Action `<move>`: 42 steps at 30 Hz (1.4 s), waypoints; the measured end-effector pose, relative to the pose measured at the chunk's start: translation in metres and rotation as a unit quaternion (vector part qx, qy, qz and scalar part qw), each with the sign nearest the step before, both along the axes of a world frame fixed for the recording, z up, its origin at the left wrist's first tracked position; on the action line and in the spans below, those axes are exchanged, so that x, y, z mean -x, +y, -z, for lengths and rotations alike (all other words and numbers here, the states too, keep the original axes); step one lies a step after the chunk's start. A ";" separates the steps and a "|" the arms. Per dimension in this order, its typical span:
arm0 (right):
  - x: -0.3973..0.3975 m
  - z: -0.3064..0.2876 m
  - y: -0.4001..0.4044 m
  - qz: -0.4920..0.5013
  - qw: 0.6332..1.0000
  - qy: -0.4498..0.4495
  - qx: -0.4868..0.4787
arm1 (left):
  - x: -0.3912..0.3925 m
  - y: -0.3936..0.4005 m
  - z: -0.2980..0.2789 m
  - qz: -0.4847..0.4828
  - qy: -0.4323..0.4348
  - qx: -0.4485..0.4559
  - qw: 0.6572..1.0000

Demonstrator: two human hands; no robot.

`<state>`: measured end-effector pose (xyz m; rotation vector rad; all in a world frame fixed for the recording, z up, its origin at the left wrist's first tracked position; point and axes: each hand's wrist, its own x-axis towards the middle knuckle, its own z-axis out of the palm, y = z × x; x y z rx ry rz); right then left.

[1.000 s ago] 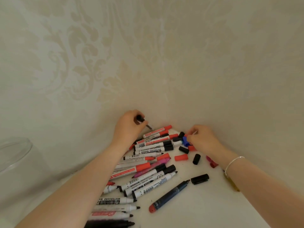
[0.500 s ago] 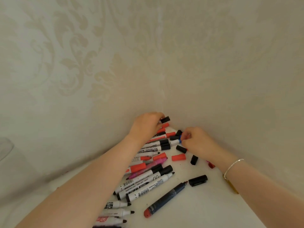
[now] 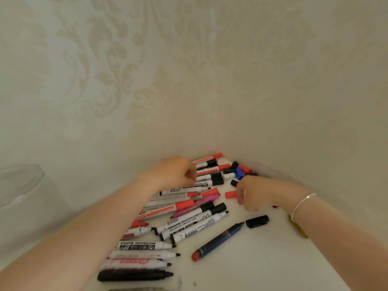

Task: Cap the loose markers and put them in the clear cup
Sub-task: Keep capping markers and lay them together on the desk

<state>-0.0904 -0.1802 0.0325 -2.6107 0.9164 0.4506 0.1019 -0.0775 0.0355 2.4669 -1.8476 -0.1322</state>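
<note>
A pile of whiteboard markers, some capped in red or black and several uncapped, lies on a white surface in a wall corner. My left hand rests on the pile's far end with fingers curled; what they hold is hidden. My right hand hovers low to the right, its curled fingertips on the right end of a loose red cap. A dark blue uncapped marker lies apart, with a long black cap by its tip. The clear cup stands at the far left, only partly in view.
Loose caps, among them a blue cap, black ones and a red one, sit in the corner behind my right hand. Patterned walls close the space at the back and right. A yellow object lies under my right forearm.
My left hand, which held a black cap up near the wall, has dropped onto the pile and the cap is out of sight. My right hand moved from the blue cap toward the red cap.
</note>
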 end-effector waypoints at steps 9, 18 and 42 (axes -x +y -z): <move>0.011 0.006 0.018 -0.040 0.990 0.119 0.064 | 0.009 0.020 0.007 -0.017 -0.052 -0.030 0.998; 0.019 0.007 0.018 0.011 0.991 0.079 0.105 | 0.014 0.025 0.011 -0.008 -0.075 -0.027 0.997; -0.001 0.020 -0.005 0.116 0.983 -0.101 0.101 | 0.007 0.019 0.015 -0.031 -0.095 -0.014 0.995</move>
